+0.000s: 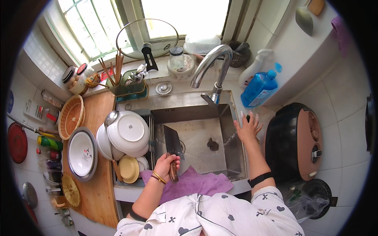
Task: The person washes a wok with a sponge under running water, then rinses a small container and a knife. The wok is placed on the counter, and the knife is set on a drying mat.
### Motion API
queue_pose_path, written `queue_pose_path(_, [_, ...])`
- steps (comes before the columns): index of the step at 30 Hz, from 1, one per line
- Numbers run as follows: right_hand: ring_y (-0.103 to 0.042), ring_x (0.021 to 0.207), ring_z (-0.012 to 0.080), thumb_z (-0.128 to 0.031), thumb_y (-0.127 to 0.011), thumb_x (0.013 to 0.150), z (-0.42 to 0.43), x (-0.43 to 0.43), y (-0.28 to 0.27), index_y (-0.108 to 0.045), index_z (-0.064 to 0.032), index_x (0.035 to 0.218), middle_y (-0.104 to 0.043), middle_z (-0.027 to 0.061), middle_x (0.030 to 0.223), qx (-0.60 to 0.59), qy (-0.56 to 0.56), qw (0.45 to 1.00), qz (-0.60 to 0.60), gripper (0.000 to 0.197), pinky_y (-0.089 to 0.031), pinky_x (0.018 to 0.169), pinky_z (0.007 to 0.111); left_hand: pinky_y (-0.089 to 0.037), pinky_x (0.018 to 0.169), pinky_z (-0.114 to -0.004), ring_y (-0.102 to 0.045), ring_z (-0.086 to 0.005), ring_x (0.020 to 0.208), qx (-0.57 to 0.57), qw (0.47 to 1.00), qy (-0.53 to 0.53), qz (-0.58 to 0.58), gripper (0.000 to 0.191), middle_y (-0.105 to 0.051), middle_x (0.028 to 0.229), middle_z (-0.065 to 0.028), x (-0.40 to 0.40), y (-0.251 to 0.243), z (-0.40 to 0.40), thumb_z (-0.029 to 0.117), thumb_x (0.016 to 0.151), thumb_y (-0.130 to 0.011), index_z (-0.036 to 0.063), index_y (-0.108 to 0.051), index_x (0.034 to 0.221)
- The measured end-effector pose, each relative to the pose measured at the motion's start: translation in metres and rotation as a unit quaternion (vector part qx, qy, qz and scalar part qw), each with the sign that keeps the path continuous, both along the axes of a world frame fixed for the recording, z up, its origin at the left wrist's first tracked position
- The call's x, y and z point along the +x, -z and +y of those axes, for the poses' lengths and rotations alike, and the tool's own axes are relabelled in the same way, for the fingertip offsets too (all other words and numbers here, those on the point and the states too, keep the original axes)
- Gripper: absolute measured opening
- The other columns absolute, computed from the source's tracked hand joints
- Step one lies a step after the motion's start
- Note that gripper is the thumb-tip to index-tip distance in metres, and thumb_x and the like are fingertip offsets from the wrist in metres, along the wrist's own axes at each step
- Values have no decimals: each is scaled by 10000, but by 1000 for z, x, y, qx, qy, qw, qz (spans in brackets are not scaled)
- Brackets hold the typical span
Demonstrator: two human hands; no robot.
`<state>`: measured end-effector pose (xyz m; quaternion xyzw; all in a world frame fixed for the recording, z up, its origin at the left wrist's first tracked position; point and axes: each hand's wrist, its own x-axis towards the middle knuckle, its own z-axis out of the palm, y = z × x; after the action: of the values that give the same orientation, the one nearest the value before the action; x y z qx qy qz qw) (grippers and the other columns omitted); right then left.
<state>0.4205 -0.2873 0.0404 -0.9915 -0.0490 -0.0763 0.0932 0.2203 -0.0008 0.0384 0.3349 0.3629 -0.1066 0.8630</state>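
My left hand (166,167) grips the wooden handle of a cleaver (172,142), its dark blade pointing away from me over the left part of the steel sink (200,129). Beyond the sink's right rim, my right hand (247,128) is spread with its fingers apart. A small dark object (248,118) shows between those fingers; whether they touch it, I cannot tell. A dark scrubber (212,144) lies on the sink floor. Along the near rim a purple cloth (198,184) is draped, below the cleaver's handle. The chrome faucet (217,67) arches over the far side of the sink.
White bowls (128,132) and a ladle (111,118) crowd the rack at left. A blue detergent bottle (260,88) and a white spray bottle (254,67) stand behind my right hand. A black and pink appliance (291,144) sits at right. A glass lid (147,38) leans against the window.
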Motion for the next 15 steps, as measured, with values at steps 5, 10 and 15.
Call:
queue_pose_path(5, [-200,1388,331,-314,-597,860,49,29,-20,-374,-84,1395,-275,121,1488,108,-151,982,-30,624,-171,1118,438,-548,630,-342,-608,-178,785,-79,995,63,23,148,-594,1045,-136,11,2,0,50,916,-484,39,-425,1051])
queue_pose_path(10, [-233,1373,357,-296,-626,837,121,47,4,-295,-60,1415,-271,258,1449,282,-206,931,109,706,-203,1116,384,-470,467,-261,-534,-113,558,-1,995,102,-7,24,-571,720,-27,21,17,-8,110,909,-527,96,-516,892])
queue_pose_path(15, [-218,1385,331,-266,-630,832,106,45,20,-366,-42,1363,-293,227,1451,291,-227,920,131,633,-223,1113,381,-444,450,-263,-517,-123,533,64,994,94,7,99,-547,710,-36,28,25,-5,166,920,-544,89,-489,892])
